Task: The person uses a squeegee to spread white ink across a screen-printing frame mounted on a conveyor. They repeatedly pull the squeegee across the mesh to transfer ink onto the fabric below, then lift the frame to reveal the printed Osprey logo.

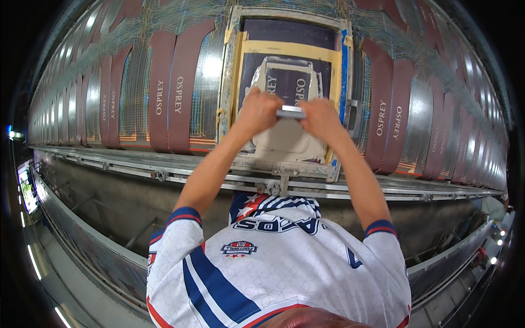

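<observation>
Both of my hands grip a squeegee [291, 113] with a pale metal bar, which stands across a screen-printing frame [231, 60]. My left hand [259, 111] is closed round its left end, and my right hand [321, 117] round its right end. Below the squeegee, thick cream-coloured ink [287, 143] covers the near part of the screen. Beyond it, streaks of ink outline a dark area with pale lettering. Yellow tape [292, 48] borders the mesh, with blue tape [343, 71] on the right side. The squeegee's lower edge is hidden by my hands and its bar.
Maroon cut panels [163, 101] with pale lettering lie in rows on a long shiny table, left and right [383, 104] of the frame. Loose coloured threads cross the far side. A metal rail [164, 174] runs along the table's near edge. A small handle [354, 117] sits at the frame's right.
</observation>
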Demonstrator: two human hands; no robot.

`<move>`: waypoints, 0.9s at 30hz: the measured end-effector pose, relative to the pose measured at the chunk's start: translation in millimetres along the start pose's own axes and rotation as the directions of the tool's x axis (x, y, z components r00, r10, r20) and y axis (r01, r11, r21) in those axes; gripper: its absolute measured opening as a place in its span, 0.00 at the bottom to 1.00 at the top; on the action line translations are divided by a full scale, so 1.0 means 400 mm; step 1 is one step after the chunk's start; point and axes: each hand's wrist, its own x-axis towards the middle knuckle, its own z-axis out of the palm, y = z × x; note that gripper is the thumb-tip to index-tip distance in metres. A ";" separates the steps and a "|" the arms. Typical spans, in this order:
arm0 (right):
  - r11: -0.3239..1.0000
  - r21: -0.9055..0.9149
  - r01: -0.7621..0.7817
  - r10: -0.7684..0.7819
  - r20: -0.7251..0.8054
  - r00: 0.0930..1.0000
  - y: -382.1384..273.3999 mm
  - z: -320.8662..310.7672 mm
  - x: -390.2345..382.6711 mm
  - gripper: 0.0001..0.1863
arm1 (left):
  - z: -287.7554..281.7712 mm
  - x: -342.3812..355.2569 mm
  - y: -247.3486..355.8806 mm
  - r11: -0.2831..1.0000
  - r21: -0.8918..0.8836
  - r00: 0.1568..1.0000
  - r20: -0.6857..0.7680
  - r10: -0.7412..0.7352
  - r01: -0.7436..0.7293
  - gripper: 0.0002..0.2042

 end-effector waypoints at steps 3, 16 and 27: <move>0.996 -0.079 -0.026 0.028 0.019 0.999 0.109 -0.068 0.177 0.12 | -0.027 0.189 -0.100 0.999 0.044 0.998 0.062 -0.018 0.016 0.09; 0.997 -0.033 -0.071 0.072 0.060 0.996 -0.015 0.010 0.013 0.15 | 0.024 -0.014 -0.005 0.999 -0.028 0.999 -0.031 -0.029 0.028 0.10; 0.997 -0.072 -0.040 0.041 0.012 0.999 0.041 -0.044 0.086 0.12 | 0.001 0.081 -0.060 0.999 0.023 0.996 -0.073 0.051 -0.049 0.06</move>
